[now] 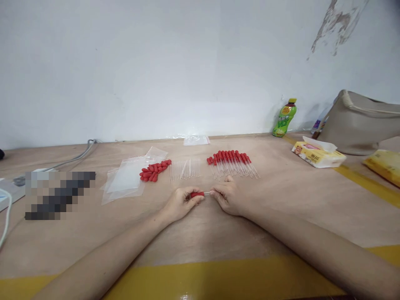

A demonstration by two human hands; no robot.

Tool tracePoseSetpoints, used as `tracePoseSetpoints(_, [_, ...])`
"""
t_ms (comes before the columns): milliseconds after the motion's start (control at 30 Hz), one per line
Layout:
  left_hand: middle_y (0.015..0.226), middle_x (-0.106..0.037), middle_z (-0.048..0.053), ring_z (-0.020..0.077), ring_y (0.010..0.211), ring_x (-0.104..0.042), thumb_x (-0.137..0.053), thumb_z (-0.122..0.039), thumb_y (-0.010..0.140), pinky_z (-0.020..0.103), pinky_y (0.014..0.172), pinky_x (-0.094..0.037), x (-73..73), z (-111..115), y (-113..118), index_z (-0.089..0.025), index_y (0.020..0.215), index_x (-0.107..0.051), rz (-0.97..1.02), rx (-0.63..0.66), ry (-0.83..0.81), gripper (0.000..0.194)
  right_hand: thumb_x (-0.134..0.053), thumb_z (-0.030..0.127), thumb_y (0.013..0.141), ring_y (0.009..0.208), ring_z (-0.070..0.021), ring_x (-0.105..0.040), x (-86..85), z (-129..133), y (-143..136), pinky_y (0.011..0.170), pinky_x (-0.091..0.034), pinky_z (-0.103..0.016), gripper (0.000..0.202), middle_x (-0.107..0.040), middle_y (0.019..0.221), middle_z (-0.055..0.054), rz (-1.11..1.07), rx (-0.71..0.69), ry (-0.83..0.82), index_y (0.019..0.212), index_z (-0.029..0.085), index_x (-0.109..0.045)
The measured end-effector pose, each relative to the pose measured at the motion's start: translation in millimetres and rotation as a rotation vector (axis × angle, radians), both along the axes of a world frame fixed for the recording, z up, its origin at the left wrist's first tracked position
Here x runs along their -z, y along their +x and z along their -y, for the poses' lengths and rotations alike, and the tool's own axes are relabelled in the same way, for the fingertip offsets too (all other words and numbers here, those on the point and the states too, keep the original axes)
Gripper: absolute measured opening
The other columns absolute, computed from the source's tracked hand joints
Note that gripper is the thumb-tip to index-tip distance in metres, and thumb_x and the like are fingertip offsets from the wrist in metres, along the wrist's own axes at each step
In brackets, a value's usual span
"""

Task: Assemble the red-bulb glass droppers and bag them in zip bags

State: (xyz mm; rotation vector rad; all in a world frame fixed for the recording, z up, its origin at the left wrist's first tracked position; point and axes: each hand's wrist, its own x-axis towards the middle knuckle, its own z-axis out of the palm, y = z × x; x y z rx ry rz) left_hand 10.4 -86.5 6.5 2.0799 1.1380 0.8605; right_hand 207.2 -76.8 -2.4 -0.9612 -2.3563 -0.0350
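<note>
My left hand [184,203] is closed on a red rubber dropper bulb [197,194]. My right hand [229,196] pinches a thin clear glass dropper tube [207,193], whose end meets the bulb's mouth; how deep it sits inside I cannot tell. Beyond my left hand lies a heap of loose red bulbs [153,171]. Several bare glass tubes [185,170] are laid side by side to the right of that heap. Behind my right hand is a row of droppers [233,162], tubes with red bulbs on their far ends.
Clear plastic bags [125,177] lie left of the bulbs, another bag [196,141] by the wall. A green bottle [285,118], a tissue pack [318,153] and a beige bag [359,125] stand at the right. A cable [73,158] runs along the left, near a blurred-out dark object [62,198].
</note>
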Motion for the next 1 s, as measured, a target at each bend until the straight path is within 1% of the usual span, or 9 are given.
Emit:
tracePoseSetpoints(100, [0.073, -0.065, 0.002, 0.0129, 0.063, -0.058, -0.056, -0.032, 0.077, 0.025, 0.06, -0.048, -1.6, -4, -1, -0.016, 0.085, -0.064, -0.014, -0.009, 0.042, 0.02, -0.035, 0.024, 0.088, 0.063, -0.0132, -0.05, -11.4, 3, 1, 0.067, -0.028, -0.03, 0.028, -0.062, 0.068, -0.003, 0.078, 0.018, -0.008, 0.072, 0.016, -0.057])
tracePoseSetpoints(200, [0.08, -0.065, 0.004, 0.0129, 0.066, -0.058, -0.058, -0.03, 0.076, 0.026, 0.063, -0.048, -0.1, -10, -5, -0.015, 0.092, -0.061, -0.027, -0.02, 0.054, 0.022, -0.039, 0.022, 0.086, 0.072, -0.0154, -0.053, -20.5, 5, 7, 0.07, -0.03, -0.03, 0.021, -0.063, 0.078, -0.005, 0.149, 0.0, -0.012, 0.079, 0.016, -0.059])
tracePoseSetpoints(300, [0.081, -0.063, 0.005, 0.0125, 0.066, -0.057, -0.06, -0.03, 0.074, 0.026, 0.062, -0.048, 2.7, -17, -10, -0.014, 0.1, -0.058, -0.013, -0.051, 0.071, 0.031, -0.044, 0.02, 0.083, 0.075, -0.0155, -0.055, -21.2, -1, 20, 0.072, -0.033, -0.03, 0.017, -0.064, 0.08, -0.004, 0.069, 0.036, -0.093, 0.082, 0.018, -0.061])
tracePoseSetpoints(433, [0.079, -0.06, 0.004, 0.0128, 0.068, -0.054, -0.058, -0.029, 0.075, 0.026, 0.063, -0.046, 2.5, -20, -12, -0.015, 0.095, -0.06, -0.075, -0.023, 0.111, 0.024, -0.047, 0.026, 0.079, 0.065, -0.0139, -0.057, -20.5, -24, 33, 0.06, -0.037, -0.024, 0.018, -0.065, 0.073, -0.002, -0.221, 0.301, -0.365, 0.078, 0.018, -0.063])
tracePoseSetpoints(500, [0.081, -0.06, 0.004, 0.0126, 0.068, -0.053, -0.057, -0.028, 0.076, 0.026, 0.062, -0.045, 1.0, -19, -11, -0.016, 0.093, -0.061, -0.105, -0.011, 0.129, 0.021, -0.049, 0.03, 0.076, 0.063, -0.0144, -0.057, -24.1, -38, 33, 0.057, -0.038, -0.024, 0.02, -0.065, 0.069, -0.002, -0.288, 0.459, -0.426, 0.07, 0.018, -0.063])
tracePoseSetpoints(600, [0.081, -0.059, 0.003, 0.0125, 0.068, -0.052, -0.056, -0.028, 0.077, 0.025, 0.061, -0.045, -0.6, -18, -10, -0.017, 0.093, -0.061, -0.102, 0.0, 0.137, 0.021, -0.05, 0.034, 0.074, 0.065, -0.0163, -0.058, -32.1, -54, 22, 0.06, -0.037, -0.026, 0.022, -0.065, 0.067, -0.002, -0.247, 0.625, -0.383, 0.061, 0.019, -0.061])
tracePoseSetpoints(700, [0.081, -0.059, 0.004, 0.0129, 0.069, -0.053, -0.056, -0.029, 0.076, 0.026, 0.062, -0.045, -1.2, -17, -10, -0.017, 0.093, -0.062, -0.097, 0.009, 0.133, 0.021, -0.047, 0.033, 0.074, 0.071, -0.0185, -0.058, -36.5, -67, 2, 0.069, -0.035, -0.03, 0.024, -0.065, 0.068, -0.003, -0.157, 0.695, -0.341, 0.058, 0.02, -0.061])
tracePoseSetpoints(833, [0.085, -0.059, 0.005, 0.0135, 0.071, -0.053, -0.056, -0.028, 0.076, 0.027, 0.065, -0.045, -1.1, -16, -11, -0.016, 0.092, -0.062, -0.123, 0.017, 0.122, 0.021, -0.044, 0.035, 0.075, 0.077, -0.0224, -0.059, -31.6, -78, -17, 0.076, -0.031, -0.036, 0.028, -0.066, 0.075, -0.008, -0.041, 0.773, -0.334, 0.063, 0.018, -0.063])
tracePoseSetpoints(1000, [0.086, -0.059, 0.005, 0.0137, 0.072, -0.054, -0.056, -0.029, 0.077, 0.028, 0.066, -0.045, 2.1, -18, -12, -0.016, 0.091, -0.062, -0.097, 0.039, 0.12, 0.02, -0.045, 0.034, 0.076, 0.082, -0.0241, -0.059, -22.3, -82, -18, 0.076, -0.028, -0.037, 0.026, -0.066, 0.082, -0.011, 0.028, 0.815, -0.371, 0.074, 0.016, -0.064])
